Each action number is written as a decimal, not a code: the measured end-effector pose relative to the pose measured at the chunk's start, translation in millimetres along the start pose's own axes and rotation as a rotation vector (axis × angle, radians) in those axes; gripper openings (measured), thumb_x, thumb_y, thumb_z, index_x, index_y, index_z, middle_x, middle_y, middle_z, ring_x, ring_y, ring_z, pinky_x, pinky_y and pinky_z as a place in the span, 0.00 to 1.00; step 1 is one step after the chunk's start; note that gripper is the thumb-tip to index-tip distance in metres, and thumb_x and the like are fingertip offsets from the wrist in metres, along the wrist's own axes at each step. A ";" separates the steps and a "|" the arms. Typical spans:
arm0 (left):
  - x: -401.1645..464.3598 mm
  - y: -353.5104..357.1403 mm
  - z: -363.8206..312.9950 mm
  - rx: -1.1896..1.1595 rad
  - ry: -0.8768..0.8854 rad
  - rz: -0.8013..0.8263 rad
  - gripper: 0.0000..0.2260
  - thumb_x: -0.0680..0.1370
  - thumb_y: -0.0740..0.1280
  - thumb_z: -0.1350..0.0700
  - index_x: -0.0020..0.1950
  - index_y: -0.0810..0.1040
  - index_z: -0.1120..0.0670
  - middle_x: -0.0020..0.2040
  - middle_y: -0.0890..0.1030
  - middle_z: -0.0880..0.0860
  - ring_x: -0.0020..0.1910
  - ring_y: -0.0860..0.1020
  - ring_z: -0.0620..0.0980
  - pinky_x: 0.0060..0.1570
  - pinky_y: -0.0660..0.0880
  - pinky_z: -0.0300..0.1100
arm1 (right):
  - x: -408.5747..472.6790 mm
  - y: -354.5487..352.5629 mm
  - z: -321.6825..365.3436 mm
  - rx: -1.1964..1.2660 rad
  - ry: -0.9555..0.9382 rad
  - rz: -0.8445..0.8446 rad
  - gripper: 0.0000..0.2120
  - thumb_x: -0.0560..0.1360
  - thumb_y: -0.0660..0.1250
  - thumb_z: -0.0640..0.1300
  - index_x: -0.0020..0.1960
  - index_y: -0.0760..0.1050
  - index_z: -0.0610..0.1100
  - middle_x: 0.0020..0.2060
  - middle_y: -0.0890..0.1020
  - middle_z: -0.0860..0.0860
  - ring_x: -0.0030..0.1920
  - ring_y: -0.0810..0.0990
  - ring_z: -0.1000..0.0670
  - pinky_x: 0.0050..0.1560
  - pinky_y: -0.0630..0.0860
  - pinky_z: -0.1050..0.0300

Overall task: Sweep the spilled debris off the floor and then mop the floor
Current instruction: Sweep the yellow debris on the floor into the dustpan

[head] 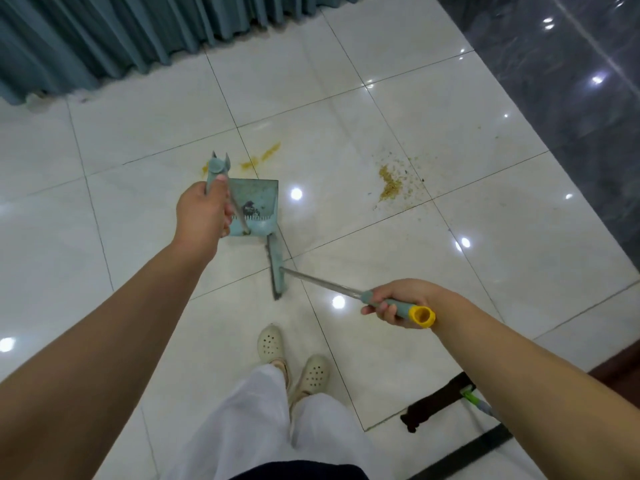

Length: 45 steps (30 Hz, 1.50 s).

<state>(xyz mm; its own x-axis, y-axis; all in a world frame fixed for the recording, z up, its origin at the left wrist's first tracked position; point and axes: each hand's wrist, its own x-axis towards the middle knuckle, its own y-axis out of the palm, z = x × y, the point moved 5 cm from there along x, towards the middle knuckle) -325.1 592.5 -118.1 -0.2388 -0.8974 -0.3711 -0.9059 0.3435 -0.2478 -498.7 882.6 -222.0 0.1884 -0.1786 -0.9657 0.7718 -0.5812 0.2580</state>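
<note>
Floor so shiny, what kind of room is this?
Probably an indoor room, maybe a hall or living space. Glossy white floor tiles reflect ceiling lights, a long teal curtain hangs to the floor, and a dark polished wall stands on the right.

The glossy white tiled floor [145, 209] carries a teal dustpan [258, 206], the broom head [276, 268] just beside its near edge, yellow smears [263, 157] beyond it, a crumb pile [389, 181] to the right, and a dark mop head [433, 401].
</note>
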 end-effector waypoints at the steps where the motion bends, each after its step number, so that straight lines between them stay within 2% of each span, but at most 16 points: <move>1: -4.6 -1.9 0.9 0.002 0.000 -0.006 0.13 0.81 0.58 0.50 0.39 0.71 0.54 0.30 0.71 0.51 0.19 0.67 0.41 0.21 0.63 0.33 | 5.4 6.7 -7.0 -0.020 0.021 0.020 0.07 0.79 0.57 0.36 0.50 0.72 0.34 0.38 0.70 0.47 0.21 0.68 0.57 0.16 0.68 0.69; 3: -12.9 -6.2 2.9 0.012 -0.005 -0.017 0.13 0.81 0.58 0.50 0.40 0.71 0.54 0.30 0.71 0.51 0.19 0.67 0.41 0.21 0.63 0.33 | 16.7 20.3 -20.8 -0.067 0.075 0.055 0.07 0.80 0.57 0.37 0.49 0.72 0.34 0.35 0.71 0.47 0.21 0.68 0.57 0.17 0.68 0.69; 7: -24.6 -11.7 6.4 0.016 -0.016 -0.026 0.13 0.81 0.58 0.50 0.40 0.71 0.54 0.30 0.71 0.51 0.20 0.66 0.42 0.21 0.63 0.34 | 30.6 37.0 -44.9 -0.138 0.189 0.094 0.11 0.80 0.58 0.39 0.46 0.73 0.32 0.23 0.72 0.48 0.17 0.68 0.56 0.16 0.68 0.68; 13: -32.2 -5.0 9.1 0.062 -0.010 -0.019 0.14 0.81 0.58 0.49 0.38 0.70 0.54 0.30 0.72 0.52 0.24 0.67 0.47 0.23 0.65 0.37 | 19.8 -3.4 -51.3 -0.278 0.154 -0.023 0.05 0.79 0.60 0.36 0.49 0.72 0.35 0.38 0.73 0.46 0.20 0.70 0.57 0.19 0.71 0.68; 15: -33.0 0.5 10.2 0.060 -0.016 -0.015 0.14 0.81 0.59 0.49 0.37 0.70 0.54 0.30 0.71 0.52 0.24 0.67 0.47 0.23 0.65 0.36 | 9.8 -25.2 -46.6 -0.274 0.118 -0.068 0.07 0.79 0.60 0.36 0.56 0.71 0.35 0.39 0.74 0.46 0.21 0.71 0.56 0.20 0.71 0.68; 17: -33.2 6.3 10.8 0.067 -0.017 -0.007 0.15 0.81 0.59 0.49 0.37 0.70 0.54 0.29 0.71 0.52 0.23 0.66 0.46 0.22 0.65 0.35 | 1.3 -45.1 -38.5 -0.280 0.072 -0.121 0.15 0.79 0.58 0.34 0.66 0.68 0.36 0.40 0.74 0.45 0.20 0.71 0.56 0.19 0.71 0.68; 19: -32.4 11.4 11.4 0.066 -0.019 -0.002 0.15 0.81 0.59 0.50 0.37 0.70 0.54 0.30 0.71 0.52 0.23 0.66 0.46 0.22 0.64 0.35 | -4.9 -60.9 -27.9 -0.316 0.041 -0.175 0.20 0.79 0.57 0.33 0.70 0.65 0.34 0.40 0.74 0.44 0.19 0.71 0.56 0.19 0.71 0.67; 27: -22.1 29.8 2.7 0.042 -0.009 0.041 0.14 0.81 0.58 0.50 0.39 0.72 0.54 0.29 0.70 0.51 0.18 0.66 0.40 0.20 0.63 0.32 | -11.6 -84.2 18.0 -0.418 -0.020 -0.271 0.21 0.78 0.57 0.33 0.71 0.66 0.35 0.39 0.74 0.44 0.18 0.70 0.55 0.19 0.71 0.68; 32: -4.8 45.1 -10.5 0.063 0.019 0.102 0.13 0.81 0.58 0.50 0.39 0.71 0.54 0.29 0.71 0.51 0.18 0.66 0.40 0.19 0.64 0.31 | -11.2 -85.8 44.2 -0.350 -0.091 -0.314 0.19 0.79 0.58 0.33 0.69 0.67 0.35 0.37 0.74 0.44 0.28 0.69 0.53 0.19 0.71 0.67; 34: 5.0 54.5 -16.7 0.073 0.027 0.135 0.13 0.81 0.58 0.50 0.39 0.71 0.54 0.29 0.71 0.51 0.18 0.66 0.40 0.20 0.64 0.32 | -12.5 -86.8 51.2 -0.294 -0.121 -0.329 0.19 0.79 0.58 0.33 0.69 0.67 0.34 0.37 0.75 0.44 0.29 0.69 0.53 0.19 0.71 0.67; 40: 50.3 89.9 -40.7 0.097 0.051 0.244 0.14 0.81 0.59 0.50 0.37 0.70 0.54 0.29 0.71 0.53 0.22 0.67 0.45 0.22 0.64 0.35 | -19.9 -75.4 54.2 -0.110 -0.183 -0.373 0.21 0.78 0.57 0.31 0.70 0.66 0.34 0.37 0.74 0.43 0.28 0.69 0.53 0.19 0.70 0.67; 45: 108.2 118.5 -70.3 0.124 0.062 0.378 0.15 0.81 0.59 0.49 0.36 0.68 0.54 0.30 0.70 0.53 0.24 0.66 0.47 0.21 0.62 0.34 | -24.5 -45.7 53.9 0.109 -0.206 -0.409 0.21 0.75 0.59 0.27 0.67 0.69 0.37 0.40 0.75 0.40 0.19 0.71 0.54 0.20 0.69 0.67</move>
<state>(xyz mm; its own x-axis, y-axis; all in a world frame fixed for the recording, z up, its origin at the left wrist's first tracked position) -482.8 516.6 -124.7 -0.5712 -0.7149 -0.4034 -0.7019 0.6802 -0.2116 -571.4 870.7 -208.6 -0.2510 -0.0650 -0.9658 0.6873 -0.7145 -0.1305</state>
